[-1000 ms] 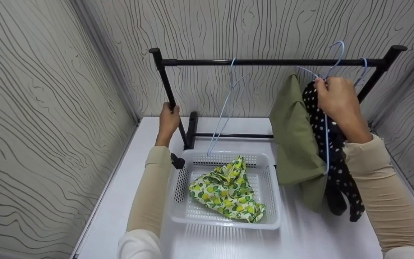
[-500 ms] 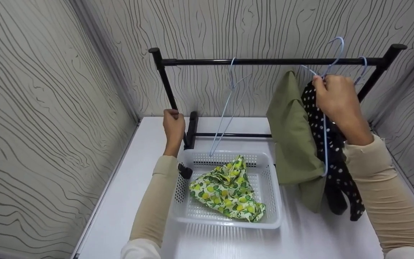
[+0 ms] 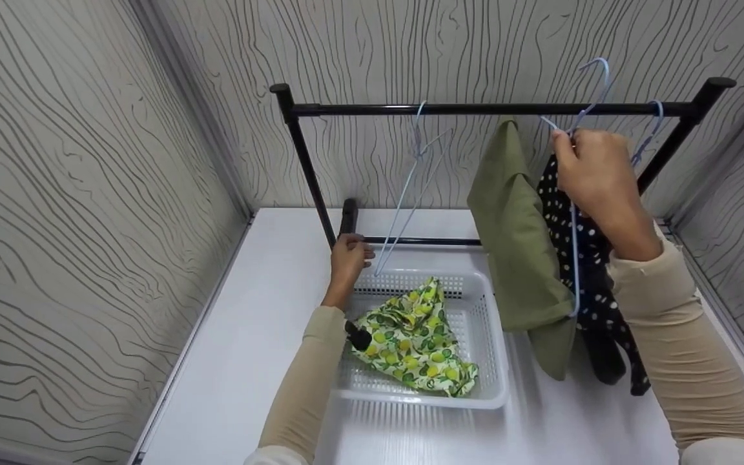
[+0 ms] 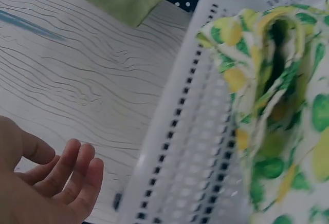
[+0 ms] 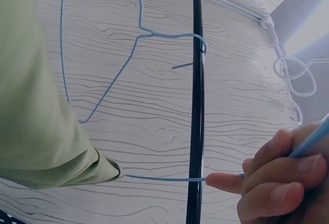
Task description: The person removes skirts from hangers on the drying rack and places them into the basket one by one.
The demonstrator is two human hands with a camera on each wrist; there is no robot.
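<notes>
Where the white table [image 3: 230,336] lies nearest you, a white perforated plastic basket [image 3: 498,361] holds a crumpled lemon-and-leaf-print cloth [image 3: 417,349]. Your left hand [image 3: 350,261], by the basket's far left corner, has loosely bent fingers and grips nothing. Your right hand [image 3: 595,168] pinches a pale-blue wire hanger [image 3: 575,258] bearing an olive-green fabric garment [image 3: 520,245], just left of a black, white-dotted cloth [image 3: 598,303]. The hanger's hook rises above the black tubular rail [image 3: 488,109], apparently unseated; the step in hand looks to be hanging the garment, and the next move probably calls for lowering the hook onto the rail before releasing the pinch. Farther left hangs a bare pale-blue wire hanger [image 3: 404,187].
</notes>
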